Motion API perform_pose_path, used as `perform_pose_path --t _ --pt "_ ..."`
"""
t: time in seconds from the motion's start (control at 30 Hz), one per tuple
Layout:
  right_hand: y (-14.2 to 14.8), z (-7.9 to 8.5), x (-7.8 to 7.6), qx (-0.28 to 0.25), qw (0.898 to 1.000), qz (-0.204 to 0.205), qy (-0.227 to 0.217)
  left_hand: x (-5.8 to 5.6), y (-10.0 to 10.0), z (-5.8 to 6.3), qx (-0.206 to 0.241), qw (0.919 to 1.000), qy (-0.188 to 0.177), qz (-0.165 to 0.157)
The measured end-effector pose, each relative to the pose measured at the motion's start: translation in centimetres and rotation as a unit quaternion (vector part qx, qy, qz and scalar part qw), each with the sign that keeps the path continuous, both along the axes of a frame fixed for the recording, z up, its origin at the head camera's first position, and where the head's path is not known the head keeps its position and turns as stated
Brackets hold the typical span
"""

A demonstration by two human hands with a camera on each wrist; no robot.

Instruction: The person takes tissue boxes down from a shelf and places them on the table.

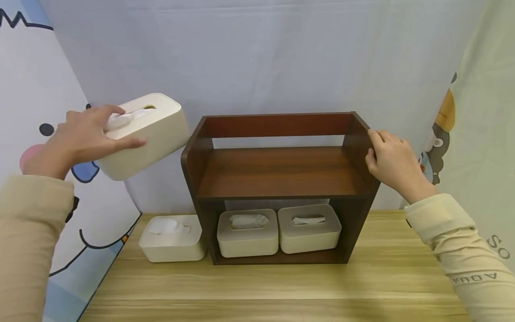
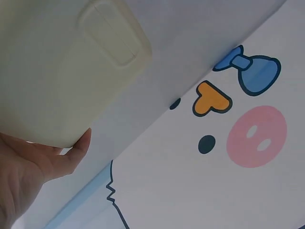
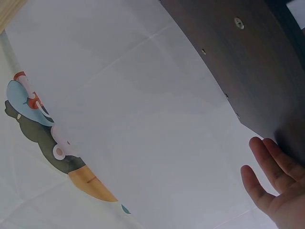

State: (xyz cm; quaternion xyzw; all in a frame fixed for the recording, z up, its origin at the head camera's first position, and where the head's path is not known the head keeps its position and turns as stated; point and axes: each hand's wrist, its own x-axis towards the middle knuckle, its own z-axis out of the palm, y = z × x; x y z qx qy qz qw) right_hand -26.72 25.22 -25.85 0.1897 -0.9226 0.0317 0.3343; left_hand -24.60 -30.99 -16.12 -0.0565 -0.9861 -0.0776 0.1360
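My left hand [image 1: 86,134] grips a cream tissue box [image 1: 161,134] in the air, left of the dark brown two-tier shelf [image 1: 281,172]. Its thumb lies along the box's front side, while fingers reach over the top beside the white tissue. Tilted, the box has its right end higher. The left wrist view shows the underside of the tissue box [image 2: 62,71] with its recessed panel. My right hand [image 1: 396,161] holds the upper edge of the shelf's right side panel, thumb toward the inner face. In the right wrist view, its fingers [image 3: 269,162] lie at the panel's corner.
Two more tissue boxes [image 1: 247,243] [image 1: 311,239] stand side by side in the lower tier. Another tissue box [image 1: 173,250] sits on the wooden table [image 1: 261,290], close against the shelf's left side. Behind hangs a pale curtain [image 1: 273,58]; a cartoon-printed sheet [image 1: 24,89] is at left.
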Motion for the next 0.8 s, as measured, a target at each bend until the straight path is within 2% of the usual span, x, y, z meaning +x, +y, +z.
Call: perform_pose_path --t 0.13,0.5,0.8 --pt "0.0 -0.1 0.0 -0.001 1.000 0.000 0.000 0.4 -0.6 -1.8 -0.012 0.9999 -0.002 -0.006" --pt "0.0 0.0 0.0 0.000 1.000 0.002 0.001 1.6 -2.2 -6.3 -0.055 0.9980 0.023 -0.023" --pt "0.0 -0.1 0.0 -0.001 1.000 0.006 0.008 3.0 -2.8 -11.0 -0.062 0.9968 0.028 -0.042"
